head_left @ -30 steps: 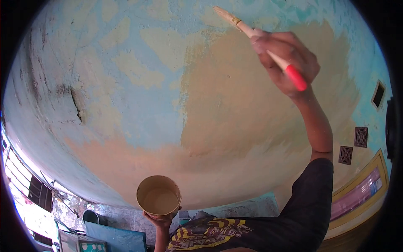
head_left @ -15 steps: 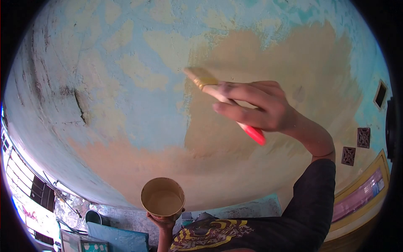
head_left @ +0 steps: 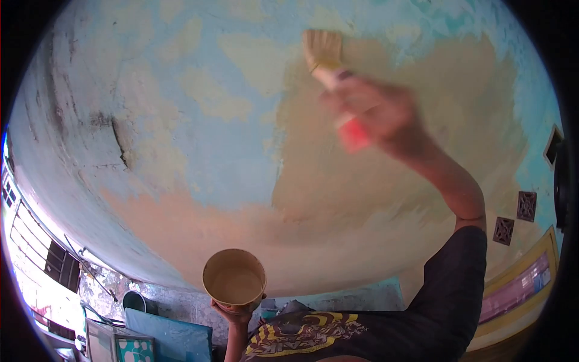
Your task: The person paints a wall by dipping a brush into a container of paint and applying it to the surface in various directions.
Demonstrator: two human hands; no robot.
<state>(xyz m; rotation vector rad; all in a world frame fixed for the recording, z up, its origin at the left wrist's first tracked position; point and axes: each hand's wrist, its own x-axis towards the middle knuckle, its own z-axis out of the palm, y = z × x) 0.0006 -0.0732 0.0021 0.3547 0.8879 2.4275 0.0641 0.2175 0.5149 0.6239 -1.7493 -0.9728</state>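
A paintbrush (head_left: 322,51) with a pale handle and red end is gripped in my right hand (head_left: 386,114), which is blurred by motion. Its bristles point up and left and lie against the wall (head_left: 223,163), at the upper left edge of a tan painted patch (head_left: 422,90). Low in the view, my left hand (head_left: 235,314) holds a round paint bucket (head_left: 234,279) from below. Tan paint shows inside it. Most of the left fingers are hidden under the bucket.
Light blue, patchy old paint covers the wall's left side, with a dark crack (head_left: 119,142). Two dark vent blocks (head_left: 526,206) sit at the right, above a yellow window frame (head_left: 518,295). At lower left are a blue panel (head_left: 172,332) and a dark bucket (head_left: 134,300).
My right hand has moved the paintbrush upward and slightly right, to the top left edge of the tan patch. The bristles now fan out. My left hand and the bucket have barely moved.
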